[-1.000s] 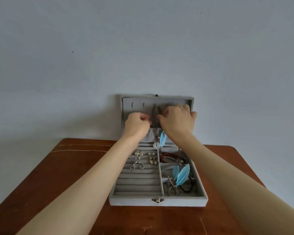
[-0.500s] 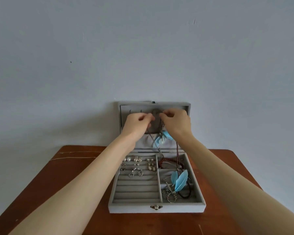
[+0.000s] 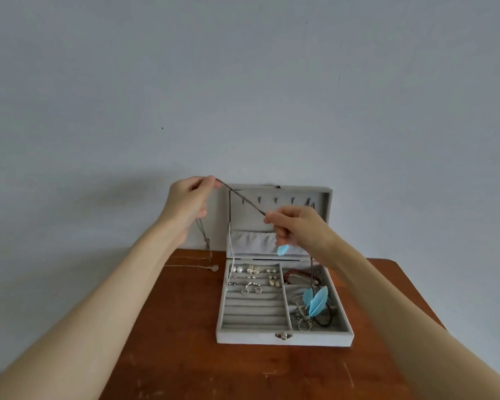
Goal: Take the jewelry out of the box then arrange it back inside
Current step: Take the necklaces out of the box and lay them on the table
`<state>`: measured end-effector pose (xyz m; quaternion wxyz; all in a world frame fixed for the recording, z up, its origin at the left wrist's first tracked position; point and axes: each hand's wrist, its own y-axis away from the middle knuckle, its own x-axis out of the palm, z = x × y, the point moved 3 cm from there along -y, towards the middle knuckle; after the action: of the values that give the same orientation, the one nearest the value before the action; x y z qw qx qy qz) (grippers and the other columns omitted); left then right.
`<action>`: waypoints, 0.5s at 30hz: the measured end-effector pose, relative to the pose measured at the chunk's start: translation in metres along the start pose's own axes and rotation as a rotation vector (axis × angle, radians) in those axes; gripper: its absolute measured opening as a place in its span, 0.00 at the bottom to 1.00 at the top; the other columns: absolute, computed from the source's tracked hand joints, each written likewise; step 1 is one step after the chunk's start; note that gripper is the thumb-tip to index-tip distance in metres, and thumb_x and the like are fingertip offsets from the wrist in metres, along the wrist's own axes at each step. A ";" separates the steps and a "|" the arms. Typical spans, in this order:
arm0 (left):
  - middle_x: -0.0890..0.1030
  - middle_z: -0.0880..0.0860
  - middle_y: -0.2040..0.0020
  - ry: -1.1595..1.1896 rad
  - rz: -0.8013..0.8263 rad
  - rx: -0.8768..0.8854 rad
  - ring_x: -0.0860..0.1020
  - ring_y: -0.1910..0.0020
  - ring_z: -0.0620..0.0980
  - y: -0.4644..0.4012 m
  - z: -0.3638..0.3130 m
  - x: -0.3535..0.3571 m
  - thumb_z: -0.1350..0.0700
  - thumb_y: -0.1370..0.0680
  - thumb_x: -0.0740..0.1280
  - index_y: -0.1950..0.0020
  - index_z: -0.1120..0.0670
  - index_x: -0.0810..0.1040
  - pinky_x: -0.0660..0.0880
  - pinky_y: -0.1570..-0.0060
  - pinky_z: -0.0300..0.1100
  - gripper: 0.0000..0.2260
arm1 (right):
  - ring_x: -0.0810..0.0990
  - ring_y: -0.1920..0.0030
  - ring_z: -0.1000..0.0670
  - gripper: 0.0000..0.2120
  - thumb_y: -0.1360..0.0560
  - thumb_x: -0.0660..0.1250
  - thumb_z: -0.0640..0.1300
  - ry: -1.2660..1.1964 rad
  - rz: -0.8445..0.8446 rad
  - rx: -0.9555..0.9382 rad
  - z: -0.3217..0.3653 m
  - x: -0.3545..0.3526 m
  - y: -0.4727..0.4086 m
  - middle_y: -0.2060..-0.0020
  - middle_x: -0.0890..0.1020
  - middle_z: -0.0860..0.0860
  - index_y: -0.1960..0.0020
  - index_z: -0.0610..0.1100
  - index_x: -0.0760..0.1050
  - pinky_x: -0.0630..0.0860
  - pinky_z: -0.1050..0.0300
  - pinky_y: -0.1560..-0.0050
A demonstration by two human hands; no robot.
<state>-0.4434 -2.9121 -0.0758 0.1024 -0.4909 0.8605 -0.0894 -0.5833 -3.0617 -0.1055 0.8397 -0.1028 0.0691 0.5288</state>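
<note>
A grey velvet jewelry box (image 3: 283, 339) stands open on the table, its lid upright against the wall. My left hand (image 3: 189, 202) is raised left of the lid and pinches one end of a thin grey necklace cord (image 3: 243, 199). My right hand (image 3: 296, 225) pinches the same cord in front of the lid, and a small blue feather (image 3: 283, 250) hangs below it. The cord's loose end trails down left of the box to a round pendant (image 3: 214, 267). Earrings and rings (image 3: 253, 277) sit in the left slots. Blue feathers (image 3: 316, 303) and bracelets fill the right compartment.
The box rests on a brown wooden table (image 3: 185, 356) pushed against a plain pale wall (image 3: 243, 82). A row of hooks (image 3: 276, 200) lines the inside of the lid, above a grey fabric pocket (image 3: 251, 241). Both my forearms reach in from the lower corners.
Both hands were together at the lid's hooks. My left hand has moved up and left, drawing the necklace cord off the lid and stretching it between the hands; the pendant now hangs left of the box.
</note>
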 end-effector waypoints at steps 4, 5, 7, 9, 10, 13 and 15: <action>0.75 0.41 0.71 -0.234 -0.130 0.057 0.71 0.69 0.43 0.022 0.010 -0.060 0.53 0.24 0.65 0.59 0.49 0.82 0.67 0.68 0.35 0.07 | 0.70 0.73 0.55 0.09 0.23 0.62 0.44 0.002 0.142 0.089 -0.005 0.039 0.019 0.73 0.71 0.53 0.53 0.39 0.79 0.72 0.63 0.66; 0.79 0.42 0.64 -0.319 -0.119 0.054 0.74 0.63 0.43 0.028 0.016 -0.073 0.53 0.24 0.65 0.60 0.47 0.81 0.70 0.62 0.37 0.07 | 0.69 0.73 0.54 0.10 0.22 0.62 0.43 0.015 0.151 0.102 -0.005 0.049 0.022 0.72 0.71 0.51 0.52 0.38 0.78 0.70 0.63 0.68; 0.81 0.45 0.53 -0.583 -0.032 -0.010 0.77 0.50 0.46 0.040 0.032 -0.095 0.50 0.24 0.66 0.56 0.45 0.80 0.71 0.47 0.44 0.04 | 0.68 0.73 0.54 0.09 0.22 0.61 0.41 0.102 0.185 0.122 -0.001 0.068 0.024 0.71 0.71 0.50 0.53 0.36 0.77 0.66 0.64 0.70; 0.78 0.48 0.44 -0.872 0.125 -0.157 0.75 0.43 0.49 0.051 0.047 -0.109 0.47 0.25 0.66 0.42 0.45 0.75 0.67 0.37 0.50 0.12 | 0.67 0.72 0.55 0.09 0.22 0.61 0.40 0.199 0.227 0.120 0.009 0.087 0.023 0.71 0.72 0.50 0.57 0.38 0.77 0.65 0.65 0.71; 0.76 0.50 0.39 -0.927 0.223 -0.226 0.73 0.40 0.51 0.055 0.052 -0.111 0.48 0.25 0.66 0.35 0.46 0.70 0.66 0.35 0.51 0.19 | 0.67 0.73 0.56 0.08 0.23 0.62 0.40 0.239 0.236 0.105 0.015 0.095 0.021 0.71 0.72 0.50 0.56 0.38 0.78 0.64 0.65 0.72; 0.65 0.50 0.29 -0.844 0.484 -0.233 0.66 0.31 0.49 0.067 0.053 -0.100 0.53 0.26 0.69 0.27 0.47 0.58 0.63 0.32 0.46 0.32 | 0.69 0.74 0.56 0.08 0.24 0.64 0.41 0.367 0.235 -0.008 0.038 0.122 0.014 0.72 0.73 0.51 0.55 0.37 0.79 0.66 0.67 0.75; 0.67 0.46 0.29 -0.634 0.591 -0.214 0.64 0.31 0.43 0.075 0.050 -0.090 0.54 0.27 0.70 0.27 0.46 0.58 0.62 0.32 0.41 0.32 | 0.71 0.72 0.54 0.07 0.25 0.64 0.42 0.449 0.228 -0.108 0.050 0.136 0.011 0.72 0.75 0.51 0.59 0.44 0.80 0.71 0.60 0.72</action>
<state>-0.4473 -2.7994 -0.1346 0.3309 -0.2350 0.8944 0.1883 -0.5341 -2.9260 -0.0886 0.7316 -0.2541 0.2367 0.5867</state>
